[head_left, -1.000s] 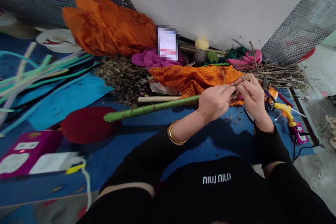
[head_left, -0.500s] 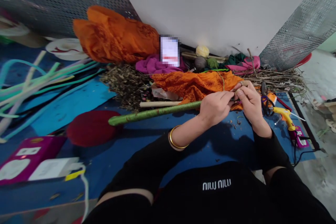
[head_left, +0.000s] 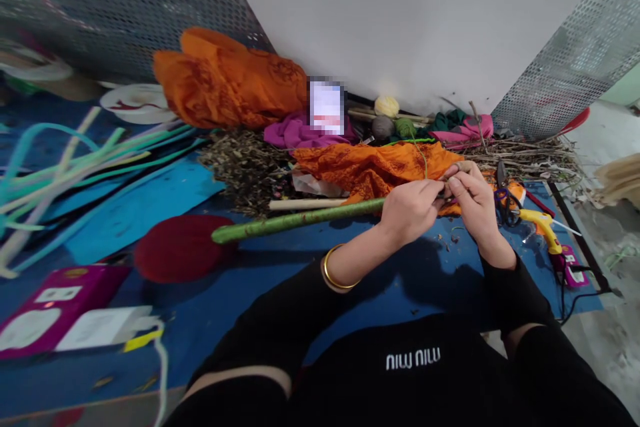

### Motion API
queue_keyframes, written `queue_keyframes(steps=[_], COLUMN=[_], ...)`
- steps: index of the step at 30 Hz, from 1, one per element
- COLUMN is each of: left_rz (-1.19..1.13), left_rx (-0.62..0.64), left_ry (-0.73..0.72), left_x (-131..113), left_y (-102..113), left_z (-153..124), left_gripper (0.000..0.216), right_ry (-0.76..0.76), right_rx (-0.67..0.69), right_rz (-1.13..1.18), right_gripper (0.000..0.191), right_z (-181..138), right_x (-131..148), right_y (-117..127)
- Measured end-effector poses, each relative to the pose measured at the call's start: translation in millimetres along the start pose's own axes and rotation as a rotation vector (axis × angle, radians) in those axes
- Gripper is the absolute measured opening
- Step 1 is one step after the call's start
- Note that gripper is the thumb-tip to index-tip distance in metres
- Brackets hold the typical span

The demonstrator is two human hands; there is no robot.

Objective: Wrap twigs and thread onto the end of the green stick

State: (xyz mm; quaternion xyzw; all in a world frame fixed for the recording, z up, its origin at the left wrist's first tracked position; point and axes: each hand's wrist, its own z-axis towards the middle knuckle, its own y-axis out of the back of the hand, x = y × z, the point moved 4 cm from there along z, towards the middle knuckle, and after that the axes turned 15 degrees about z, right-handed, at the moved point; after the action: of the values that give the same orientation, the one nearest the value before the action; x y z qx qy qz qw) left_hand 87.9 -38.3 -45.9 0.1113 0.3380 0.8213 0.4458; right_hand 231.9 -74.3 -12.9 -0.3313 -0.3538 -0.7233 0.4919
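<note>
A long green-wrapped stick [head_left: 300,219] slants across the table, its far left end over a dark red round pad [head_left: 183,248]. My left hand [head_left: 411,208], wearing a gold bangle, is closed around the stick near its right end. Beside it, my right hand [head_left: 473,197] is pinched at that end, fingertips meeting those of my left hand. What lies between the fingertips is mostly hidden. A thin green strand runs from near the green yarn ball [head_left: 405,127] down toward my hands. Orange patterned cloth [head_left: 370,170] lies just behind them.
Scissors [head_left: 507,203] and a yellow glue gun [head_left: 543,223] lie to the right, by a purple power strip [head_left: 573,267]. Dry twigs [head_left: 535,153] and dried leaves [head_left: 247,173] line the back. A screen [head_left: 327,107] leans there. Coloured pipe-like strips [head_left: 75,167] spread at left.
The view has shifted slightly, so the table things appear a little lower and further right. Both hands keep nearly the same pose on the stick.
</note>
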Motion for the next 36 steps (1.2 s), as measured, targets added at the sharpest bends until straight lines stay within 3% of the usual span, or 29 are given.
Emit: queue_keyframes(steps=[9, 15, 21, 25, 28, 33, 36], left_rz=[-0.029, -0.05, -0.049, -0.059, -0.105, -0.181, -0.189], left_rx=[0.009, -0.008, -0.016, -0.026, -0.047, -0.048, -0.073], left_ry=[0.012, 0.032, 0.038, 0.05, 0.057, 0.075, 0.073], left_x=[0.6, 0.7, 1.9, 2.1, 1.8, 2.4, 2.5], left_y=[4.5, 9.6, 17.1, 25.6, 34.8, 51.0, 57.9], left_z=[2.2, 4.5, 7.5, 10.0, 11.9, 15.5, 17.1], left_gripper=[0.019, 0.016, 0.016, 0.015, 0.015, 0.016, 0.015], right_ry=[-0.075, -0.368, -0.624, -0.498, -0.4, -0.148, -0.055], right_rx=[-0.002, -0.073, -0.127, -0.199, -0.258, -0.09, 0.014], right_rz=[0.067, 0.437, 0.656, 0.533, 0.313, -0.214, -0.065], right_gripper=[0.033, 0.04, 0.047, 0.045, 0.045, 0.034, 0.038], right_z=[7.7, 18.7, 22.5, 23.6, 25.6, 28.5, 21.1], right_x=[7.8, -7.2, -17.3, -21.7, -38.9, -48.5, -30.1], right_y=[26.1, 65.7, 73.1, 72.3, 72.0, 61.3, 47.3])
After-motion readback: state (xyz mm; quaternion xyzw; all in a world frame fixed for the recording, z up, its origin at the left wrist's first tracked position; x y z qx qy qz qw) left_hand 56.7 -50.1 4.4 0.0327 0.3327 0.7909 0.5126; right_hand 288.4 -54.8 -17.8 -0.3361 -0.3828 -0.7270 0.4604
